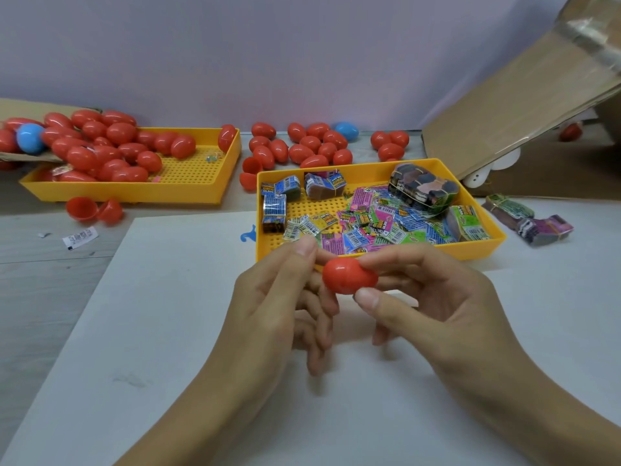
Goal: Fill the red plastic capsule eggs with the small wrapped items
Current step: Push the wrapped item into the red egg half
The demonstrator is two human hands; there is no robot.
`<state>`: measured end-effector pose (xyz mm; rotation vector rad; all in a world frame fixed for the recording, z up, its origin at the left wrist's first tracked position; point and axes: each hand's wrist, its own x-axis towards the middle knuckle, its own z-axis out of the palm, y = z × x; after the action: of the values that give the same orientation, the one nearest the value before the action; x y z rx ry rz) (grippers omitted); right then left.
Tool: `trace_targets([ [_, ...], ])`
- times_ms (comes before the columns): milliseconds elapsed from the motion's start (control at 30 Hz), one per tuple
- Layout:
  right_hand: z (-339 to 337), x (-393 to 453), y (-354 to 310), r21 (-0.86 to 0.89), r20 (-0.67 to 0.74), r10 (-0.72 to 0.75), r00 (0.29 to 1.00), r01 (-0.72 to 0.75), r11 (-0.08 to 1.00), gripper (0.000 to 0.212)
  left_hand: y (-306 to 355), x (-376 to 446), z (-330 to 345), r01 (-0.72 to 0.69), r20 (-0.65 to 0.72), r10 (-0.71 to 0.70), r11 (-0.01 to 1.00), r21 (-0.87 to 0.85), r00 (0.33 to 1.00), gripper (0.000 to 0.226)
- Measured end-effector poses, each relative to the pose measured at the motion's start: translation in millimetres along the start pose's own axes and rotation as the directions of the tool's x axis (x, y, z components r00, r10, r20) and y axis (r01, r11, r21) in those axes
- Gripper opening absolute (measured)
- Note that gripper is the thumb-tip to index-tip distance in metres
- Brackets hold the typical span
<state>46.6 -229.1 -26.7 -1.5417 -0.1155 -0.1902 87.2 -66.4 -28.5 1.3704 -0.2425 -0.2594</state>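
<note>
Head view: a red egg (350,276) is being held between both hands.

It is being pinched by the left hand (268,314) and right hand (433,307), long axis lying sideways between them (seemingly closed), just before the tray (379,254) of wrapped items (369,227).

It looks like a small hand-packing workstation: a pale desk (50,250) against a bare wall, two yellow perforated trays (215,183) of sorted stock, heaps of red capsule eggs (100,146), banded bundles of wrapped packets (421,188), and an opened cardboard carton (510,105).
</note>
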Motion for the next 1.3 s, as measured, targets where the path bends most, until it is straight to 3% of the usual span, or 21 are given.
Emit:
trace_targets([
  [233, -0.7, -1.6, -0.3, 0.015, 0.022, -0.019, 1.0, 0.019, 1.0, 0.015, 0.4, -3.4, 2.0, -0.08, -0.029, 0.081, 0.996, 0.038, 0.996, 0.014],
  [333, -2.6, -1.6, -3.9, 0.086, -0.042, 0.02, 0.999, -0.016, 0.996, 0.006, 1.3, -4.9, 0.4, -0.13, -0.026, 0.13, 0.991, 0.021, 0.991, 0.021],
  [467, -1.7, 0.5, -7.6, 0.094, -0.098, 0.118, 0.988, -0.109, 0.99, 0.019, 0.3, -3.7, -1.2, -0.194, -0.013, 0.196, 0.978, 0.079, 0.981, 0.029],
  [767, -3.0, -0.9, -2.7, 0.086, -0.046, 0.041, 0.998, -0.037, 0.996, 0.023, 1.2, -3.3, -0.5, -0.155, -0.025, 0.159, 0.981, 0.112, 0.987, 0.036],
  [867, -6.8, 1.4, -1.0, -0.046, -0.068, -0.054, 0.996, 0.051, 0.998, 0.028, 3.2, -2.9, 0.8, -0.167, -0.068, 0.175, 0.979, 0.114, 0.982, 0.034],
  [933, -15.7, 4.5, 0.6, -0.324, -0.103, -0.237, 0.966, 0.193, 0.926, 0.03, 2.3, -2.4, 1.6, -0.184, -0.104, 0.193, 0.979, 0.083, 0.976, 0.031],
  [1000, -25.2, 9.8, 1.1, -0.625, -0.063, -0.39, 0.919, 0.268, 0.733, 0.039, 1.9, -2.8, 2.8, -0.206, -0.128, 0.212, 0.977, 0.058, 0.969, 0.03],
  [1033, -29.1, 12.5, 1.2, -0.737, -0.027, -0.399, 0.916, 0.252, 0.628, 0.049, 1.9, -3.2, 3.7, -0.219, -0.139, 0.224, 0.974, 0.055, 0.965, 0.029],
  [1133, -33.1, 16.7, 6.0, -0.92, 0.034, -0.218, 0.975, 0.115, 0.375, 0.073, 1.9, -4.7, 4.7, -0.263, -0.172, 0.271, 0.962, 0.071, 0.947, 0.026],
  [1200, -32.8, 17.0, 9.4, -0.923, 0.008, -0.126, 0.992, 0.056, 0.382, 0.07, 0.6, -4.7, 4.7, -0.276, -0.191, 0.283, 0.959, 0.066, 0.94, 0.024],
  [1300, -34.9, 18.0, 7.7, -0.864, -0.029, -0.209, 0.978, 0.081, 0.497, 0.045, -2.3, -3.2, 3.7, -0.283, -0.217, 0.286, 0.958, 0.049, 0.933, 0.025],
])
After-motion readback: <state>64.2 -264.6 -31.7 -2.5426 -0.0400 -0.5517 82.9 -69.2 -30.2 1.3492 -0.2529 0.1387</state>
